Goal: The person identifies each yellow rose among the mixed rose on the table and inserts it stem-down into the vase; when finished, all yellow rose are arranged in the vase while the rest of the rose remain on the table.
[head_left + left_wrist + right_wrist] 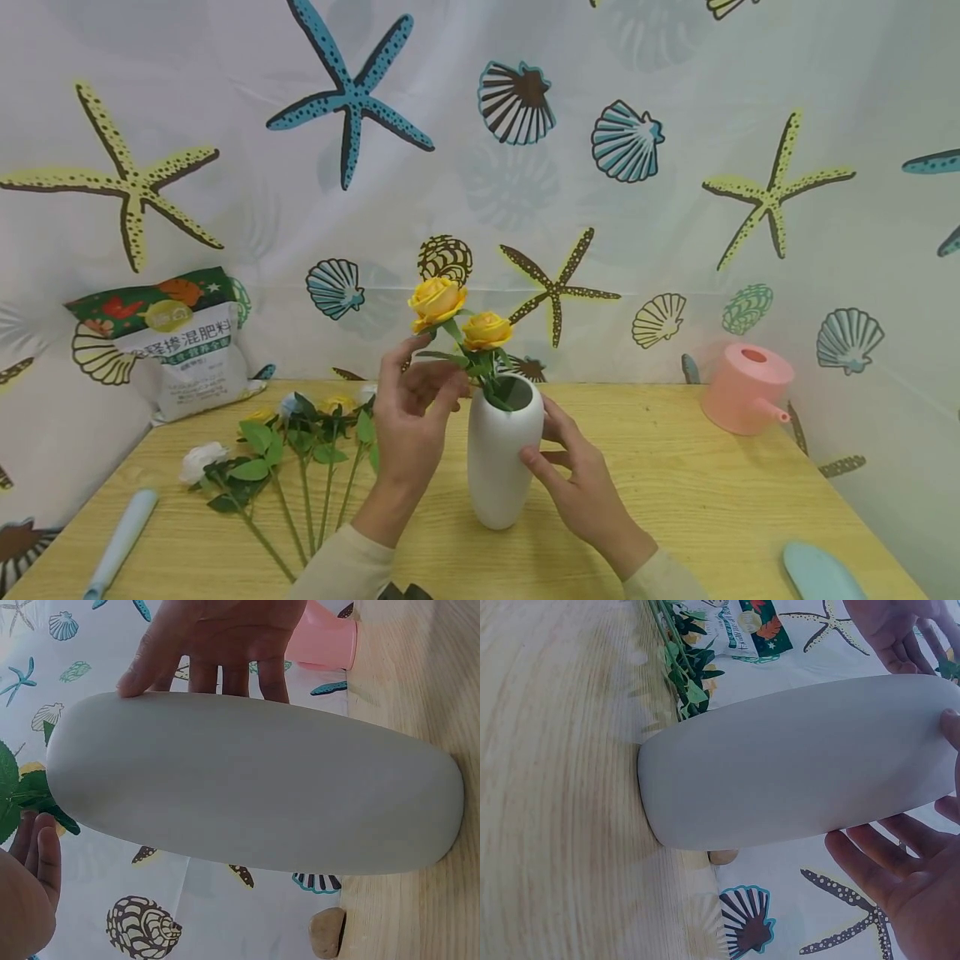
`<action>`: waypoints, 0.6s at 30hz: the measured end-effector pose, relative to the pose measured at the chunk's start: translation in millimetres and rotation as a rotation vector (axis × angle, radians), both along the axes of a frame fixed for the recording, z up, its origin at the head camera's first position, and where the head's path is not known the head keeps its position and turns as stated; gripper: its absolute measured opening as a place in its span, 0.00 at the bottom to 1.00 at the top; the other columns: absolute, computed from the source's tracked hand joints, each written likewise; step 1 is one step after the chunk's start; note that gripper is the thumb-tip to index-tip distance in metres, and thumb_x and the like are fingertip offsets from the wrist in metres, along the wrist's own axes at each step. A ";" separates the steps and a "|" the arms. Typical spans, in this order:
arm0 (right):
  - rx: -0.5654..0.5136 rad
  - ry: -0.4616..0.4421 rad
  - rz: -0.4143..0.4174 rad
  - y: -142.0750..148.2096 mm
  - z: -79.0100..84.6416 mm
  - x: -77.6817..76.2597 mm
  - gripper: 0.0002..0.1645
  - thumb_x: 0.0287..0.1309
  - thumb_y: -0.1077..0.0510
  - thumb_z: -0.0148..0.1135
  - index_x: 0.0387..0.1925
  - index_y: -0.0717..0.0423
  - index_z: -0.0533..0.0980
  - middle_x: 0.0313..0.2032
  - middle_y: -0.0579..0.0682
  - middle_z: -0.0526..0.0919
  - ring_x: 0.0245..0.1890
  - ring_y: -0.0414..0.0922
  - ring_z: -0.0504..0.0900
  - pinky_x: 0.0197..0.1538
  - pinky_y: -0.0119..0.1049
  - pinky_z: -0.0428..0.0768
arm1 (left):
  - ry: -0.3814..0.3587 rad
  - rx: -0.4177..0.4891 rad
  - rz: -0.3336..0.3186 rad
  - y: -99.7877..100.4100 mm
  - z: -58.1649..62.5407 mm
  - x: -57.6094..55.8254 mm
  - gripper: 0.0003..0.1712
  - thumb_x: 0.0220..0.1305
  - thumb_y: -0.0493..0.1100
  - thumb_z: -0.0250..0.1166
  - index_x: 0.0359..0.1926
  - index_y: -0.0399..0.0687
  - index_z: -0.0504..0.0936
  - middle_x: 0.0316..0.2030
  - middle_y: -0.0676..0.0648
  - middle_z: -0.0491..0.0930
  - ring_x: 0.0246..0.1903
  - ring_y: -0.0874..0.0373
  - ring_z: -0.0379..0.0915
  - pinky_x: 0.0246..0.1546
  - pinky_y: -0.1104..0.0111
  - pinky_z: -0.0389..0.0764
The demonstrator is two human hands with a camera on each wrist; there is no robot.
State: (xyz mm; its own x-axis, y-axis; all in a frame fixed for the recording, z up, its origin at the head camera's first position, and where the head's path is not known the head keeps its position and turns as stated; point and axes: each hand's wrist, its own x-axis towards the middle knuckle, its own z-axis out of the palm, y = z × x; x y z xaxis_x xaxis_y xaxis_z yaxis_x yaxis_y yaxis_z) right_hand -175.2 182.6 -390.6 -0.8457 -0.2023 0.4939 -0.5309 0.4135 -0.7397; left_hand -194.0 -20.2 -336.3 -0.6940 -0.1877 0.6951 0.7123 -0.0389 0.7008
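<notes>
A tall white vase (504, 467) stands on the wooden table with two yellow roses (437, 302) in its mouth, leaning to the left. My right hand (581, 492) holds the vase's right side, thumb on the front and fingers spread round behind. On the other side, my left hand (412, 408) is raised beside the rim. Its index finger reaches up near the higher rose, and its thumb is at the green leaves (480, 364) under the blooms. In the right wrist view the left hand's fingers (904, 649) look loosely bent.
Several loose artificial flowers (303, 442), white, yellow and blue, lie left of the vase. Behind them leans a fertilizer bag (191, 358). A pale blue tool handle (123, 537) is at front left. A pink watering can (746, 392) and a light blue object (821, 571) are on the right.
</notes>
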 end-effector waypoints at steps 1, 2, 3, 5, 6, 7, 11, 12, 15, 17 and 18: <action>0.000 0.000 -0.001 -0.2 0.1 0.0 0.38 0.69 0.58 0.61 0.76 0.47 0.59 0.60 0.54 0.80 0.57 0.54 0.82 0.52 0.38 0.84 | -0.020 -0.004 0.018 0.4 0.6 -0.1 0.27 0.65 0.29 0.65 0.62 0.33 0.67 0.38 0.56 0.83 0.30 0.68 0.83 0.33 0.75 0.82; 0.000 0.000 -0.003 -0.5 0.1 0.0 0.38 0.69 0.58 0.61 0.76 0.47 0.59 0.60 0.54 0.80 0.57 0.54 0.82 0.52 0.38 0.84 | -0.040 -0.006 0.031 0.9 1.1 0.1 0.25 0.66 0.29 0.65 0.62 0.34 0.69 0.37 0.54 0.84 0.29 0.68 0.82 0.32 0.74 0.82; 0.001 0.000 -0.004 -0.7 0.1 0.0 0.38 0.69 0.58 0.61 0.76 0.47 0.59 0.60 0.54 0.81 0.57 0.54 0.82 0.52 0.37 0.84 | -0.060 -0.008 0.036 1.3 1.6 0.3 0.24 0.66 0.30 0.65 0.61 0.35 0.70 0.37 0.51 0.84 0.29 0.68 0.82 0.32 0.73 0.82; 0.003 0.005 -0.005 -0.9 -0.2 -0.1 0.38 0.69 0.58 0.61 0.76 0.47 0.59 0.60 0.54 0.81 0.57 0.54 0.82 0.52 0.38 0.84 | -0.093 -0.017 0.039 2.7 1.8 0.3 0.21 0.65 0.31 0.66 0.58 0.37 0.73 0.37 0.44 0.85 0.29 0.67 0.82 0.32 0.73 0.83; 0.003 0.009 -0.003 -1.1 -0.3 -0.2 0.38 0.69 0.59 0.61 0.76 0.47 0.59 0.60 0.54 0.81 0.57 0.54 0.82 0.52 0.38 0.85 | -0.098 -0.025 0.039 3.2 1.7 0.3 0.19 0.65 0.31 0.67 0.56 0.37 0.75 0.37 0.41 0.85 0.29 0.66 0.82 0.32 0.73 0.83; 0.002 0.013 0.000 -1.3 -0.4 -0.3 0.38 0.69 0.59 0.61 0.76 0.47 0.59 0.60 0.55 0.81 0.57 0.54 0.82 0.52 0.38 0.85 | -0.100 -0.036 0.041 3.8 1.5 0.0 0.18 0.64 0.31 0.68 0.54 0.37 0.76 0.37 0.39 0.85 0.29 0.65 0.81 0.32 0.73 0.83; 0.000 0.021 0.005 -2.3 -0.2 -0.6 0.38 0.69 0.59 0.62 0.76 0.48 0.59 0.60 0.55 0.81 0.57 0.54 0.82 0.52 0.39 0.85 | -0.090 -0.087 0.060 5.2 -0.8 -0.9 0.15 0.62 0.32 0.70 0.49 0.37 0.79 0.37 0.38 0.86 0.30 0.65 0.80 0.33 0.74 0.80; 0.001 0.017 0.003 -2.5 0.0 -0.5 0.38 0.69 0.59 0.62 0.76 0.48 0.59 0.60 0.55 0.81 0.57 0.54 0.82 0.52 0.39 0.85 | -0.089 -0.098 0.066 5.5 -1.3 -1.0 0.14 0.62 0.32 0.70 0.49 0.38 0.80 0.37 0.39 0.86 0.31 0.65 0.79 0.33 0.74 0.80; 0.003 0.001 -0.006 -2.5 0.6 0.1 0.39 0.69 0.58 0.62 0.76 0.48 0.59 0.60 0.55 0.81 0.57 0.54 0.82 0.52 0.38 0.84 | -0.105 -0.125 0.081 6.5 -2.2 -1.2 0.14 0.62 0.33 0.71 0.48 0.40 0.81 0.37 0.41 0.86 0.33 0.65 0.79 0.35 0.74 0.78; 0.005 -0.011 -0.015 -2.2 1.2 0.6 0.39 0.69 0.58 0.62 0.76 0.48 0.59 0.60 0.54 0.81 0.57 0.54 0.82 0.53 0.38 0.84 | -0.128 -0.138 0.079 7.4 -2.4 -1.6 0.14 0.62 0.34 0.71 0.48 0.41 0.81 0.38 0.41 0.85 0.35 0.65 0.78 0.37 0.73 0.78; 0.005 -0.015 -0.019 -2.0 1.5 0.8 0.39 0.69 0.58 0.62 0.76 0.48 0.59 0.60 0.54 0.81 0.57 0.54 0.82 0.53 0.38 0.84 | -0.145 -0.143 0.078 8.0 -2.1 -1.7 0.14 0.62 0.35 0.71 0.48 0.41 0.82 0.38 0.42 0.85 0.36 0.64 0.78 0.37 0.73 0.78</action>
